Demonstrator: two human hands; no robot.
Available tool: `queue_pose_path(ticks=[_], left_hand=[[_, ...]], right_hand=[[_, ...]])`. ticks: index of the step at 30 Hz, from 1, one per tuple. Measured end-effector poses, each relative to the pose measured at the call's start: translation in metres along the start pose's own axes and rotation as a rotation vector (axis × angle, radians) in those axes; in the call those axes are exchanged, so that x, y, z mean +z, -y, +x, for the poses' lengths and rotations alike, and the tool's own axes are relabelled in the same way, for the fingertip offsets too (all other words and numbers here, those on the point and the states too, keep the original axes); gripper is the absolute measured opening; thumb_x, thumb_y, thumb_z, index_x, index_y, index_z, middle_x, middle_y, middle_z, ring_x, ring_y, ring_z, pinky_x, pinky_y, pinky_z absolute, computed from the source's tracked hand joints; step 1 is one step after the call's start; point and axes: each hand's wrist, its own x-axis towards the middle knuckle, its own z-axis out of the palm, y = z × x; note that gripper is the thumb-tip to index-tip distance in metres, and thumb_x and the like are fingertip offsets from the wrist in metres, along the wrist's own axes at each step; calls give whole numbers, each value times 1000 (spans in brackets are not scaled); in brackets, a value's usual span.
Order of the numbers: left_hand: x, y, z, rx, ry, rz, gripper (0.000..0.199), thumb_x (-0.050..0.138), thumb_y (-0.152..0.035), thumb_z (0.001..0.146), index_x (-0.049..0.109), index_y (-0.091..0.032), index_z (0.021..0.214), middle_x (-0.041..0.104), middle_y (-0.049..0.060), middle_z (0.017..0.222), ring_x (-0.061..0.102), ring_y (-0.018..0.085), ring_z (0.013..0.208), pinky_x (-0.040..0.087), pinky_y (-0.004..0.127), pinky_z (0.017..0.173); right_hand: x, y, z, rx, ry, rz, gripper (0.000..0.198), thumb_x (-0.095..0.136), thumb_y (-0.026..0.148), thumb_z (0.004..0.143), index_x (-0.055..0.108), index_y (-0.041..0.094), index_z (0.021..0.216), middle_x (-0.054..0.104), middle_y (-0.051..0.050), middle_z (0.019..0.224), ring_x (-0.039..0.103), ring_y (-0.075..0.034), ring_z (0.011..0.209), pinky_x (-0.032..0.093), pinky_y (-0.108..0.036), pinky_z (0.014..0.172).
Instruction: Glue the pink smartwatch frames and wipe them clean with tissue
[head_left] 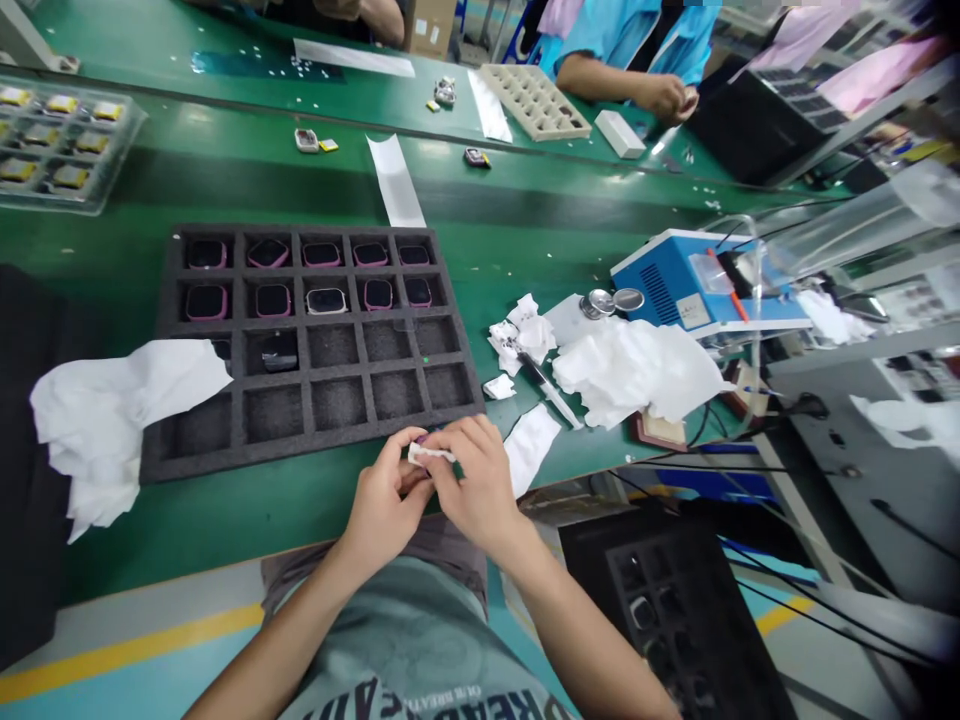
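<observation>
My left hand (386, 510) and my right hand (480, 485) meet at the bench's near edge, just in front of a black foam tray (315, 437). The fingers of my left hand close round a small smartwatch with a purple edge (422, 438), mostly hidden by the fingers. My right hand pinches a folded piece of white tissue (433, 455) against it. Several smartwatches with dark screens sit in the tray's two far rows. A dark piece (280, 352) lies in the third row, where crumpled white cloth (135, 390) overlaps the left corner.
Right of the tray lie crumpled tissues (525, 330), a syringe-like pen (551, 392), a round metal tin (598, 304) and a white cloth (637, 370). A blue box-shaped device (667, 280) stands behind. Co-workers' hands (667, 97) are across the bench. A clear tray (97, 185) stands far left.
</observation>
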Motion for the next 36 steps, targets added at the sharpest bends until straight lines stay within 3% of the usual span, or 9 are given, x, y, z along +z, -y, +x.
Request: queue_pose_path(ticks=[5, 11, 14, 17, 22, 27, 31, 36], left_hand=[[3, 1, 0, 16, -31, -45, 48, 73, -16, 80, 51, -19, 123, 81, 8, 103, 78, 21, 96, 61, 30, 85], [2, 2, 0, -16, -41, -8, 46, 74, -17, 80, 52, -19, 120, 81, 6, 102, 78, 20, 98, 60, 31, 92], [0, 3, 0, -21, -15, -1, 46, 74, -17, 81, 53, -19, 122, 81, 7, 104, 78, 20, 99, 59, 30, 92], [-1, 3, -1, -15, 34, 40, 47, 72, -15, 81, 53, -19, 123, 81, 6, 102, 78, 21, 100, 59, 31, 93], [0, 1, -2, 1, 63, 83, 44, 68, -15, 84, 52, -20, 124, 81, 5, 104, 78, 20, 97, 61, 31, 90], [0, 3, -3, -18, 75, 113, 46, 68, -14, 84, 52, -20, 127, 81, 4, 105, 78, 19, 99, 59, 31, 94], [-1, 5, -3, -2, 63, 171, 44, 67, -15, 85, 53, -21, 127, 81, 3, 102, 79, 19, 95, 61, 29, 87], [-1, 3, -4, 3, 66, 184, 41, 67, -15, 85, 56, -22, 124, 82, 4, 105, 79, 20, 99, 60, 31, 93]], right_hand=[[13, 2, 14, 144, -70, -63, 11, 64, 19, 97, 65, 21, 86, 69, -3, 85, 56, -22, 83, 42, -39, 77], [-16, -30, 8, 252, -123, -116, 12, 62, 20, 96, 66, 22, 84, 68, -5, 84, 57, -24, 85, 42, -40, 79], [-30, -36, 9, 218, -106, 7, 13, 62, 20, 96, 64, 23, 83, 66, -3, 83, 57, -23, 84, 44, -39, 79], [-27, -28, 17, 109, 29, 113, 12, 63, 19, 95, 66, 24, 84, 65, -3, 85, 58, -22, 87, 46, -39, 81], [-19, -18, 31, -64, 219, 64, 12, 62, 19, 98, 71, 23, 90, 68, -5, 91, 55, -23, 91, 45, -40, 81], [-26, -24, 31, -39, 206, 60, 11, 65, 17, 96, 69, 22, 87, 66, -4, 86, 54, -22, 88, 44, -40, 81], [-28, -26, 29, -89, 282, 60, 12, 60, 18, 99, 70, 23, 93, 69, -4, 92, 54, -23, 92, 43, -42, 82], [-35, -31, 29, -24, 266, 53, 12, 63, 17, 97, 70, 23, 89, 69, -3, 86, 54, -22, 90, 43, -41, 82]])
